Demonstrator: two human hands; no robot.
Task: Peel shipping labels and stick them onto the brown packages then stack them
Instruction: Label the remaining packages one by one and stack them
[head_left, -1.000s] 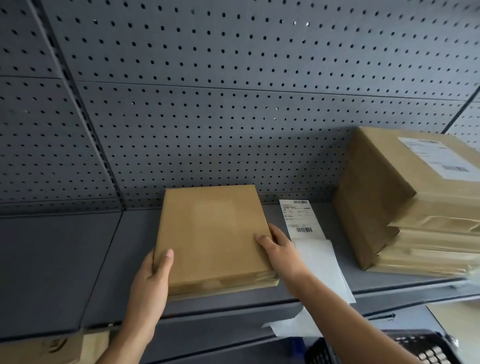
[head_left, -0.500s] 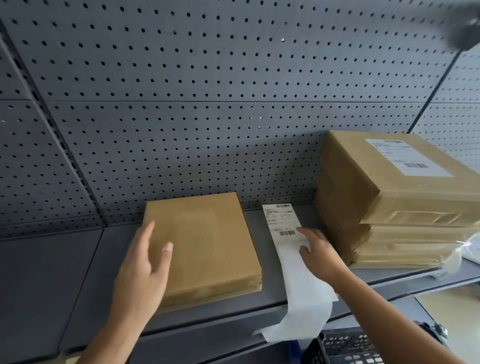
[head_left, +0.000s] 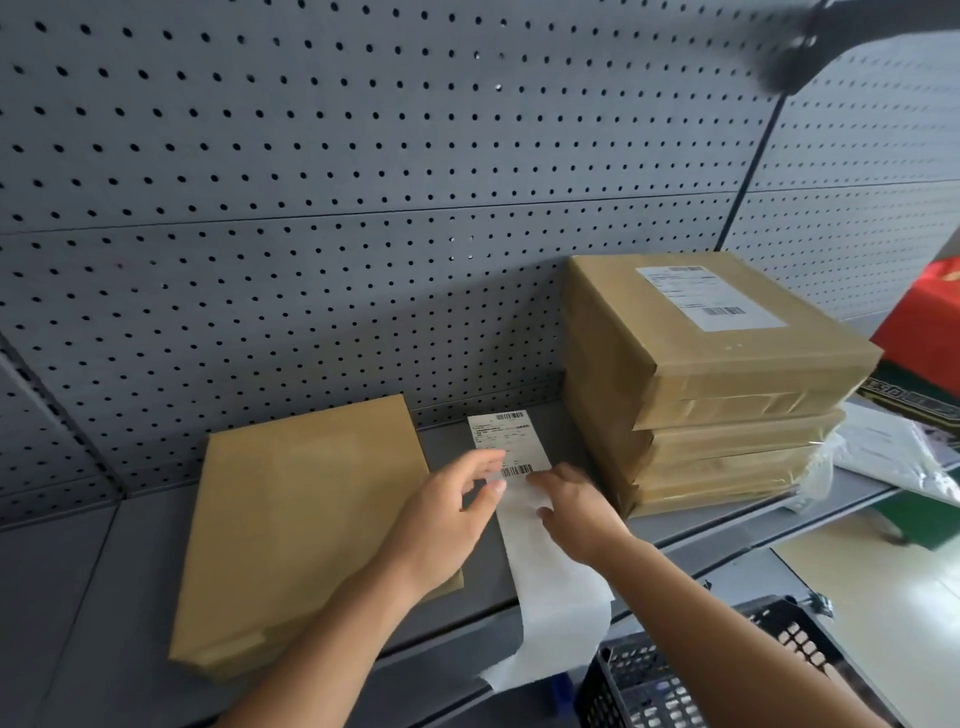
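Hands meet over a strip of shipping labels (head_left: 511, 448) lying on a grey metal shelf (head_left: 62, 582), between a single brown package (head_left: 296, 525) and a stack of brown packages (head_left: 696, 384). The left hand (head_left: 447, 514) reaches across the near right corner of the single package, its fingers loosely spread and slightly blurred, fingertips hovering at the lower left edge of the printed label; whether they touch the paper cannot be told. The right hand (head_left: 576, 509) lies on the strip just below the label's barcode, fingers extended and close together, pressing flat on the white backing paper (head_left: 556, 613). That backing paper runs toward the camera, over the shelf's front edge, and hangs down with a curl.

The single package lies flat with its top bare, just left of the label strip. The stack stands to the right of the strip, close to the right hand, and its top package carries a white label (head_left: 709, 299) with barcodes. Behind everything rises a grey pegboard wall (head_left: 311, 208). A black plastic crate (head_left: 691, 670) sits below the shelf at the lower right. Crumpled clear plastic (head_left: 826, 462) shows at the right end of the stack, and a red box (head_left: 924, 322) stands farther right.
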